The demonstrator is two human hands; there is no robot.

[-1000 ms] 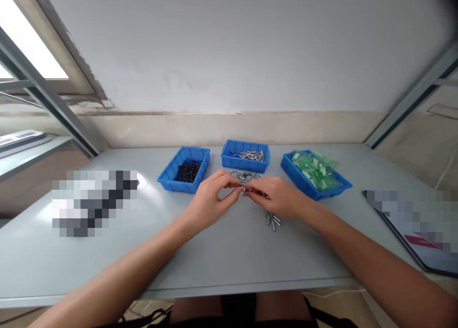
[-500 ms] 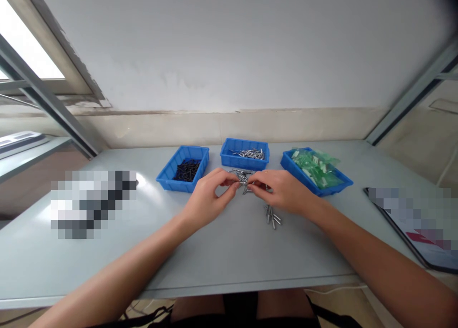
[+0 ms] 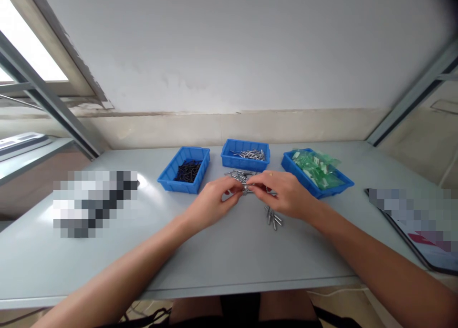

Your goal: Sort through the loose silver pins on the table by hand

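Both hands meet at the middle of the table, fingertips nearly touching. My left hand is closed in a pinch; what lies between its fingertips is too small to name. My right hand pinches a thin silver metal piece that sticks out under its fingers. Loose silver pieces lie just behind the fingertips. A smaller group of silver pieces rests on the table below my right hand.
Behind the hands stands a blue bin of silver pieces. Left of it is a blue bin of black screws; at the right, another holds green bags. A tablet-like device lies far right, a blurred object left.
My left hand has shifted slightly right and down, its fingers now more curled. The fingertips of both hands are closer together. The bins have not moved on the table.
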